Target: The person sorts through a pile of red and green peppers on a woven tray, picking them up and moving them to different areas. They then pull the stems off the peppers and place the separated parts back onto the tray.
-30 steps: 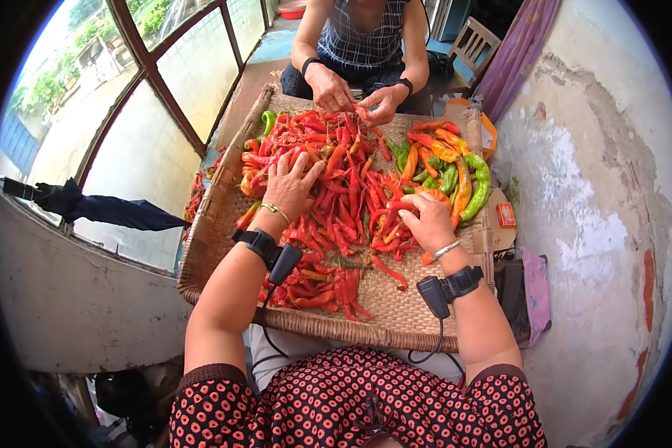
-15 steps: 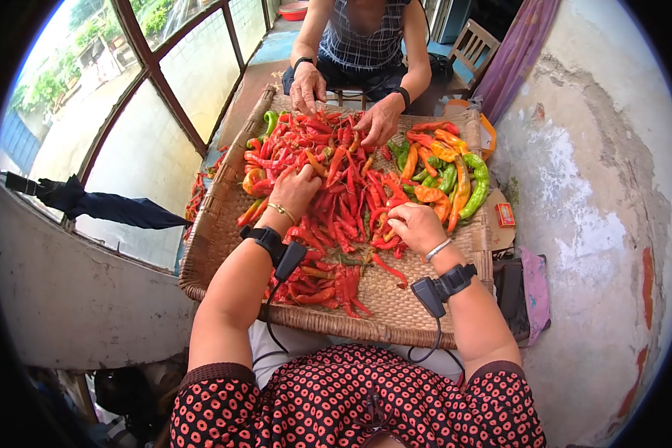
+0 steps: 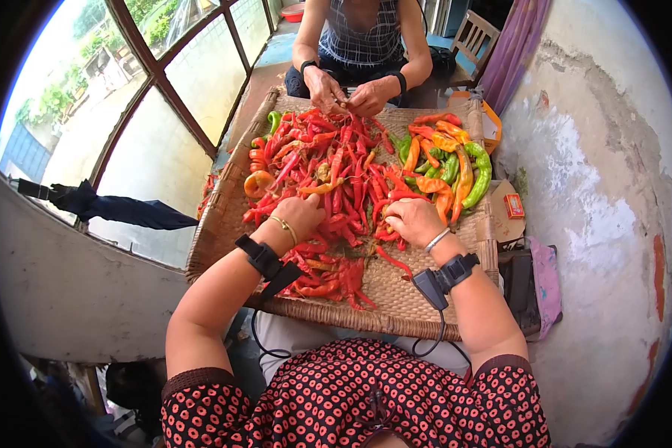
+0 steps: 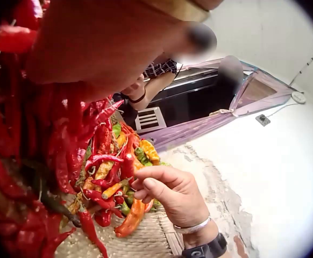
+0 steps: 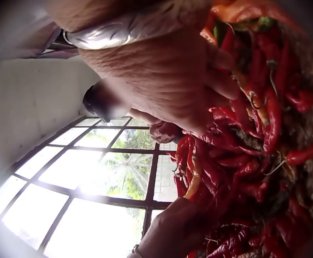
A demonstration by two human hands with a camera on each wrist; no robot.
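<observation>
A heap of red chili peppers (image 3: 343,157) covers the middle of a woven tray (image 3: 396,313). My left hand (image 3: 300,216) lies at the heap's near left side, palm down. It pinches an orange chili pepper (image 3: 321,188), which also shows at its fingertips in the right wrist view (image 5: 193,185). My right hand (image 3: 414,222) is over the heap's right edge, with bent fingers and the thumb close to the index finger. It pinches a red chili pepper (image 4: 128,161). Its fingertips are partly hidden in the head view.
Green and orange peppers (image 3: 463,175) form a separate pile at the tray's right. Across the tray a person's hands (image 3: 347,97) work at the heap's far edge. A wall stands on the right; windows and a folded umbrella (image 3: 127,209) are on the left.
My left hand has gone from spread fingers on the heap to a pinch, drawing the orange chili pepper nearer. My right hand has shifted slightly left. The other person's hands parted, then came together.
</observation>
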